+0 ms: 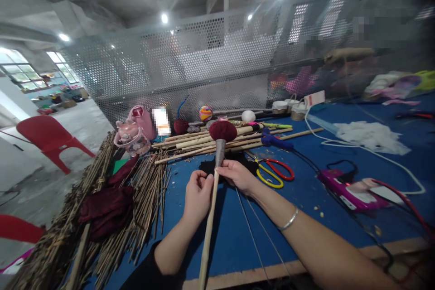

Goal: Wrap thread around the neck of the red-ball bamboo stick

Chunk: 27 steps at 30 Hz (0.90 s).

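Note:
A pale wooden stick (pixel 209 231) stands tilted up from the table's front edge, topped by a dark red, mushroom-shaped fabric head (pixel 223 131). Grey thread (pixel 220 150) is wrapped round the neck below the head. My right hand (pixel 236 176) pinches the stick at the lower end of the wrapping. Just left of it, my left hand (pixel 199 192) has curled fingers, its thumb and forefinger against the stick. Two thin strands (pixel 253 231) run from near my right hand down to the front edge. Black cloth (pixel 249 163) lies behind the hands.
Scissors with red and yellow handles (pixel 270 176) and a blue glue gun (pixel 277 140) lie right of my hands. Farther right is a magenta power strip (pixel 353 192) with cables. Bundled twigs (pixel 149 204) and dark red cloth (pixel 108 208) lie left; sticks and a perforated screen (pixel 186 63) stand behind.

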### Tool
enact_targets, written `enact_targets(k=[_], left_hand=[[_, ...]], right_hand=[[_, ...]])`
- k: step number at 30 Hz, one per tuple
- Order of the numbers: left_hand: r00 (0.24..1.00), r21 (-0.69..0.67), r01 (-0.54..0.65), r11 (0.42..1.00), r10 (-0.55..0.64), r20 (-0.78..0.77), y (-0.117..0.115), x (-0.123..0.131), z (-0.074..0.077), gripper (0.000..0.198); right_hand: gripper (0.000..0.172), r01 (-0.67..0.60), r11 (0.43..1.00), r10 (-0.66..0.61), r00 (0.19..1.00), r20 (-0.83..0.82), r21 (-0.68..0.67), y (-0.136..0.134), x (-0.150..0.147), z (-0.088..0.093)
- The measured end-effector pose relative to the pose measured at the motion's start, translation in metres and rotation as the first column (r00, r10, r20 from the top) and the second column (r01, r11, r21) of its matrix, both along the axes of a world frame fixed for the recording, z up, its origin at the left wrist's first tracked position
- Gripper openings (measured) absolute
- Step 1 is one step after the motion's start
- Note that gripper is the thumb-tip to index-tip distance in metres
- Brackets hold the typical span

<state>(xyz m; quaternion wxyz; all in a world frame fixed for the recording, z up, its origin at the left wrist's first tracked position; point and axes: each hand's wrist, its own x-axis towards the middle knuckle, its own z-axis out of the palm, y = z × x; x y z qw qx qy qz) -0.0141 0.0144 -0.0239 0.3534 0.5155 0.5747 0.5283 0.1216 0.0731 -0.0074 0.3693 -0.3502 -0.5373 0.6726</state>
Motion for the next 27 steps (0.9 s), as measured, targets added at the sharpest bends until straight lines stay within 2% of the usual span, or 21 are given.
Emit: enact_targets(k=[2,5,8,10,12,14,17,22,25,27], left_hand=[[0.996,0.003,-0.019,1.000,0.019,-0.083,0.002,-0.002,0.001,0.027],[0.971,0.019,-0.032,0.999,0.036,-0.237,-0.002,-0.005,0.010,0.036],[0.954,0.043,-0.051,0.998,0.061,-0.293,-0.017,-0.013,0.022,0.027],[0.930,0.046,-0.064,0.997,0.076,-0.359,-0.029,-0.025,0.026,0.023],[0.915,-0.004,-0.098,0.995,0.089,-0.393,-0.039,-0.040,0.022,0.024],[0.923,-0.116,-0.120,0.986,0.068,-0.379,-0.046,-0.057,0.014,0.029],[0.928,-0.199,-0.220,0.955,0.143,-0.343,-0.050,-0.082,0.001,0.043],[0.892,-0.172,-0.427,0.888,0.382,-0.241,-0.049,-0.113,-0.005,0.046],[0.887,-0.176,-0.443,0.879,0.401,-0.230,-0.050,-0.120,-0.007,0.049],[0.870,-0.151,-0.445,0.883,0.386,-0.307,-0.052,-0.117,-0.005,0.051]], right_hand=[[0.034,0.002,1.000,-0.002,1.000,0.002,0.008,0.002,0.002,-0.001],[0.033,-0.006,0.999,0.006,1.000,0.000,0.034,0.005,0.004,-0.003],[0.034,-0.018,0.999,0.018,1.000,-0.003,0.043,0.004,0.003,-0.002],[0.035,-0.022,0.999,0.022,1.000,-0.003,0.040,0.001,0.002,0.000],[0.035,-0.026,0.999,0.026,1.000,0.000,0.045,-0.002,0.001,0.002],[0.034,-0.036,0.998,0.036,0.999,0.000,0.054,-0.004,0.000,0.003],[0.034,-0.060,0.997,0.060,0.998,-0.012,0.047,-0.006,0.000,0.003],[0.033,-0.075,0.996,0.076,0.997,-0.014,0.044,-0.005,0.000,0.001],[0.031,-0.078,0.996,0.078,0.997,-0.003,0.044,-0.005,0.001,0.001],[0.031,-0.073,0.996,0.073,0.997,-0.001,0.044,-0.005,0.001,0.001]])
